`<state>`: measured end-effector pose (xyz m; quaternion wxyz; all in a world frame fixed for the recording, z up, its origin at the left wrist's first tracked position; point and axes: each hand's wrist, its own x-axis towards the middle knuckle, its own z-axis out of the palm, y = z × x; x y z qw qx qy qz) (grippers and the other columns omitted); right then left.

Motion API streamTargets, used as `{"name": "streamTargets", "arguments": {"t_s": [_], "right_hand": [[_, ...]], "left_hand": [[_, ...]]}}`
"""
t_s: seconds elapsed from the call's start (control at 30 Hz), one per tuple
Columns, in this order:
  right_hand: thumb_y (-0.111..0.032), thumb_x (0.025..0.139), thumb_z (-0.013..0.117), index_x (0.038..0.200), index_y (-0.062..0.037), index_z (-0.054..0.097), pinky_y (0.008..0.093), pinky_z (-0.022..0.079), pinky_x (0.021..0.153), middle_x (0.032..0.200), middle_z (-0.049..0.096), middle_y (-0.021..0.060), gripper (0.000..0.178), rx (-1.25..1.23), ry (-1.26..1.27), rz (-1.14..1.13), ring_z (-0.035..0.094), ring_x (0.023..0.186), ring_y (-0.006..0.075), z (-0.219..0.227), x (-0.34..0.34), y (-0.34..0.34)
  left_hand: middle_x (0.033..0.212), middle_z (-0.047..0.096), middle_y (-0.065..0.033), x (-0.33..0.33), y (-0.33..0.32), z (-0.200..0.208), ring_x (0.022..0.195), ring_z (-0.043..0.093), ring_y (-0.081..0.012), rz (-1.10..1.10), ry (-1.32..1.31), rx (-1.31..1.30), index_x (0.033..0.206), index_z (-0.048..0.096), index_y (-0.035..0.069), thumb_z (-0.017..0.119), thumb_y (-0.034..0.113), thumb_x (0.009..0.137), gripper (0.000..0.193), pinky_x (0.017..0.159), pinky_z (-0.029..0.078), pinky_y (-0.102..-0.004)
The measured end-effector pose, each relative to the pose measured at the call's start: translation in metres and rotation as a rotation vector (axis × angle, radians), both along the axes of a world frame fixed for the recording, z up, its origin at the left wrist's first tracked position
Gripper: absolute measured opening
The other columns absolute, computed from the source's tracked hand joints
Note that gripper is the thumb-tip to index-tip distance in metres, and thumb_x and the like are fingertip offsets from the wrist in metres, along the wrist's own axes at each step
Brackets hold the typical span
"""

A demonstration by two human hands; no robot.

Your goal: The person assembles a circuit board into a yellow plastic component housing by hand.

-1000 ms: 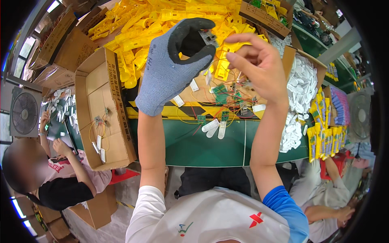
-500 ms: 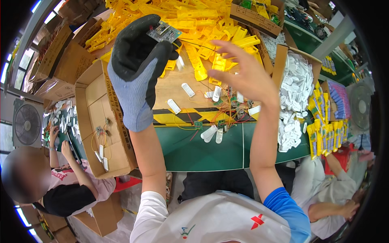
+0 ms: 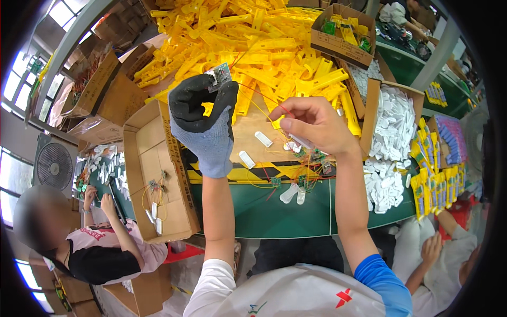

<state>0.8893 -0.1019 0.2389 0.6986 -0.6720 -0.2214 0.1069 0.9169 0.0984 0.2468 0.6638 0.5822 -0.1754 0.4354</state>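
Observation:
In the grey and black work glove, my left hand (image 3: 203,124) pinches a small circuit board (image 3: 219,77) between thumb and fingers, tilted up over the yellow pile. Thin red and yellow wires (image 3: 262,95) stretch from the board towards my bare right hand (image 3: 319,124). Its thumb and fingertips are closed on the wires; the exact grip is partly hidden. A white oblong piece shows just under those fingers, and I cannot tell whether it is held. Loose white oblong pieces (image 3: 263,139) lie between my hands. A tangle of wired circuit boards (image 3: 323,159) sits below my right hand.
Yellow plastic housings (image 3: 248,31) are heaped at the back. An open cardboard box (image 3: 185,222) with a few wired parts stands left. At right are a box of white pieces (image 3: 391,121) and yellow packed items (image 3: 435,187). Co-workers sit on both sides.
My right hand has gone from spread fingers to a pinch on the wires. My left hand has turned the board more upright. The whole view has shifted slightly.

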Motion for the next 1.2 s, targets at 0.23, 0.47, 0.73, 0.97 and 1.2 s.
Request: {"name": "streamTargets", "arguments": {"t_s": [0.23,0.47,0.73,0.97,1.2], "right_hand": [[-0.017,0.087,0.073,0.112,-0.0021,0.065,0.0186,0.043,0.059,0.076,0.066,-0.0005,0.03,-0.075,-0.228,-0.263,0.056,0.065,0.0021,0.023,-0.025,-0.015],[-0.013,0.083,0.073,0.116,-0.0067,0.063,0.0241,0.05,0.058,0.074,0.069,0.007,0.035,-0.343,-0.434,-0.226,0.067,0.063,0.0133,0.033,-0.046,-0.001],[-0.003,0.079,0.072,0.122,-0.0044,0.061,0.0226,0.049,0.064,0.079,0.069,0.0048,0.045,-0.133,-0.333,-0.156,0.065,0.068,0.0107,0.04,-0.056,0.014],[-0.015,0.076,0.08,0.121,-0.0054,0.062,0.0247,0.05,0.071,0.088,0.065,0.0039,0.049,-0.087,-0.222,0.095,0.062,0.078,0.0103,0.032,-0.046,0.008],[-0.023,0.072,0.08,0.123,-0.0012,0.058,0.0269,0.049,0.074,0.092,0.065,0.005,0.06,0.027,-0.23,0.192,0.06,0.081,0.013,0.028,-0.04,0.004]], "left_hand": [[0.092,0.067,-0.0121,-0.004,0.005,0.013,0.081,0.069,-0.0156,-0.078,0.136,-0.147,0.103,0.057,-0.002,0.07,-0.01,0.081,0.027,0.065,0.054,-0.0238],[0.091,0.069,-0.0167,-0.004,-0.002,0.014,0.075,0.069,-0.0223,-0.321,0.203,-0.334,0.101,0.057,0.001,0.064,0.012,0.094,0.015,0.066,0.054,-0.029],[0.108,0.065,-0.0249,0.002,-0.005,0.003,0.091,0.066,-0.0352,-0.896,0.347,-0.745,0.122,0.051,0.006,0.047,0.044,0.1,0.044,0.075,0.054,-0.0383],[0.134,0.058,-0.0145,0.024,-0.009,-0.024,0.115,0.06,-0.0281,-1.127,0.204,-0.686,0.144,0.041,0.009,0.049,0.031,0.1,0.05,0.1,0.046,-0.0367],[0.143,0.05,-0.0111,0.035,0.074,-0.076,0.13,0.049,-0.0229,0.25,0.044,0.508,0.142,0.039,-0.003,0.045,0.012,0.101,0.044,0.111,0.038,-0.0292]]}}
